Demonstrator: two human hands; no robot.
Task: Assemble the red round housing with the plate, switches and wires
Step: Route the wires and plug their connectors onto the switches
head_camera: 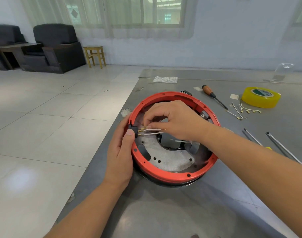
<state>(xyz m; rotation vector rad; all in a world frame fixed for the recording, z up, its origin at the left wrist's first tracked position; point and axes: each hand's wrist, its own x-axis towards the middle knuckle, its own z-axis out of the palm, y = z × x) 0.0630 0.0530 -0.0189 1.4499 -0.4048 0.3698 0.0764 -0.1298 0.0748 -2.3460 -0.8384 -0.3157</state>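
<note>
Both hands work at the left side of the red housing (174,176), which lies flat on the grey table (164,212) near its left edge. The left hand (120,152) grips the rim from outside, its thumb pressed on a black switch (134,132) set in the housing wall. The right hand (174,119) reaches over the ring from the right, its forearm crossing the near right rim, and its curled fingertips pinch a brass terminal on one of two white wires (153,131) that run from the switch toward the centre. This hand hides much of the far inside of the housing. Inside the ring a pale metal plate (169,160) with several holes and a slot covers the floor around a dark central opening; a third white wire (182,141) shows near that opening, just below the right wrist. To the right of the housing, well apart from it, lie a wooden-handled screwdriver (213,96), a roll of yellow tape (261,99), a loose cluster of spare wires (244,110) with brass terminals beside the roll, and two long tools (270,145) partly covered by the right forearm. A clear plastic bag (165,79) lies at the far side of the table. Beyond the table, on the tiled floor (35,117), stand dark armchairs (55,47) and a small yellow stool (95,55) under a curtained window (143,12).
</note>
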